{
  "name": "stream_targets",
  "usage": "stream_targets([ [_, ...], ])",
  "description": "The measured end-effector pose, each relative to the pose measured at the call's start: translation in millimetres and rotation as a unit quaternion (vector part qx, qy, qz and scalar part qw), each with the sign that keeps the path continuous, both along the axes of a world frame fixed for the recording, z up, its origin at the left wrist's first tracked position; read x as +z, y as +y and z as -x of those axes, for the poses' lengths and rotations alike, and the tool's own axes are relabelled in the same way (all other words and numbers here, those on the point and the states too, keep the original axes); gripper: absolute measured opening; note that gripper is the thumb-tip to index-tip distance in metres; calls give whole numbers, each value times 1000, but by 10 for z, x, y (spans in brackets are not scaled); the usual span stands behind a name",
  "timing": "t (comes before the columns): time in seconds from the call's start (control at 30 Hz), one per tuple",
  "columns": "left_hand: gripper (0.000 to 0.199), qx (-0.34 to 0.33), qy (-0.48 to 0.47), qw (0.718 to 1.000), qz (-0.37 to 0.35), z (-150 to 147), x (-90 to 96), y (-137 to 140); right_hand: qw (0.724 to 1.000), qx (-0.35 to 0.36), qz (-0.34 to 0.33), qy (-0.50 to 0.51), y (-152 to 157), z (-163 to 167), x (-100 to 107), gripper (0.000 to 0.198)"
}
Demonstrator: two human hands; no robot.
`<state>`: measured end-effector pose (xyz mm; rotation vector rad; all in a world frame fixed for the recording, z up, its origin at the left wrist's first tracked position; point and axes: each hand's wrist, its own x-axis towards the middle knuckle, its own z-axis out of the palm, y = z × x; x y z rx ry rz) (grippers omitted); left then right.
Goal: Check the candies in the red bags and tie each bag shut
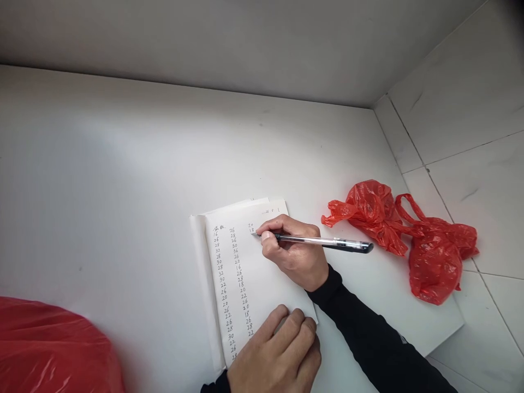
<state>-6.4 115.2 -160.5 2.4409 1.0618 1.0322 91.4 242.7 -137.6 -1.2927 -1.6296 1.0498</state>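
Observation:
A notebook (273, 292) lies turned to a page with handwritten columns of two-digit numbers. My right hand (292, 252) is closed around a clear-barrelled pen (315, 241) with a black end. The pen's tip touches the page beside "18", under a "20" at the top of the third column. Across the lower part of the page rests my left hand (278, 352), its fingers loosely bent and a little apart, with no object in it. It covers the lower ends of the number columns, and its thumb is hidden.
Two knotted red plastic bags (372, 210) sit on the white table (143, 180) at the right, near its edge. A larger red bag (53, 346) fills the lower left corner. Behind the table stands a grey-white wall (204, 43); pale tiles (478, 202) lie beyond its right edge.

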Motion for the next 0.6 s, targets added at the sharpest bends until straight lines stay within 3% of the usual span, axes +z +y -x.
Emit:
stream_targets([
  [0.6, 21, 6, -7, 1000, 18, -8, 51, -13, 1000, 2, -4, -6, -6, -1, 4, 13],
])
